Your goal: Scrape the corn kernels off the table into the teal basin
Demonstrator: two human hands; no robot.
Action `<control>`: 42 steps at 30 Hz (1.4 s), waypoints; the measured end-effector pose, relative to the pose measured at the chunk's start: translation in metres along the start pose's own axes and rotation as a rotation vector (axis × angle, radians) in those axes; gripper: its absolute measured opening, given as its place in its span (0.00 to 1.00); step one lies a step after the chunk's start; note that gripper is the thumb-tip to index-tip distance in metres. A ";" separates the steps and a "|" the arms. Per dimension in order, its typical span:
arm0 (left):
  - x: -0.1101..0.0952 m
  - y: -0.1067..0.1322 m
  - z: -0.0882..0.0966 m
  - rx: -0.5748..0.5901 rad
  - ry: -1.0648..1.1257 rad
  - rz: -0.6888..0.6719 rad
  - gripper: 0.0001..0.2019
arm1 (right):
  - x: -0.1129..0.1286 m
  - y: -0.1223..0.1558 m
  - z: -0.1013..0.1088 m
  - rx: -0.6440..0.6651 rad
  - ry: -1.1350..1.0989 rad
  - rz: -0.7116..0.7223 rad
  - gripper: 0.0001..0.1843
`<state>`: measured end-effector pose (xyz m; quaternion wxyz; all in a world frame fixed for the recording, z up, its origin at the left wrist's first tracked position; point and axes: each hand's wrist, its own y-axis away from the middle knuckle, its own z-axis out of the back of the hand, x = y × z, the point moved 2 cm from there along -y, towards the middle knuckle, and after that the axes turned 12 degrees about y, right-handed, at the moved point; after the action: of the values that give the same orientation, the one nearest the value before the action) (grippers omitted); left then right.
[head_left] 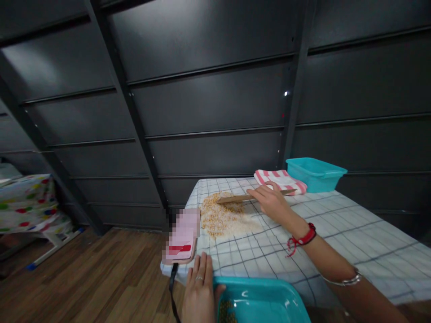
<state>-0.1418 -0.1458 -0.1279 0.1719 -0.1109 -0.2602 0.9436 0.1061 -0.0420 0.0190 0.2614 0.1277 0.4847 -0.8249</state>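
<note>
My right hand (269,202) is closed around a flat, narrow strip of wood (235,198). The strip's left end lies in a spread of yellow grains (213,220), mixed with paler, finer grains (240,225) on the checked tablecloth. At the table's near edge, my left hand (200,291) grips the left side of a turquoise basin (262,283). Its thumb is over the basin's rim, while its fingers stretch along the outside onto the cloth. Small greenish-brown grains (227,312) lie inside the basin on the left; its lower part is cut off by the frame.
A pink phone (182,237), partly pixelated, lies at the table's left edge with a black strap (172,287) hanging down. A striped pink-and-white cloth (281,179) and another turquoise basin (315,175) stand at the back. Left is a table with a dotted cover (28,202).
</note>
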 end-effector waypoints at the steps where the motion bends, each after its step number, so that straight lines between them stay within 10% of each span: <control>1: 0.000 0.000 0.000 0.000 0.006 -0.002 0.22 | -0.001 0.002 0.002 -0.009 -0.012 0.003 0.23; 42: -0.002 0.001 0.000 0.007 0.067 0.029 0.25 | -0.016 0.010 0.027 -0.166 -0.188 0.007 0.13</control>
<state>-0.1401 -0.1475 -0.1277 0.1671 -0.1457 -0.2494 0.9427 0.1260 -0.0650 0.0323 0.3181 0.0292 0.5241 -0.7895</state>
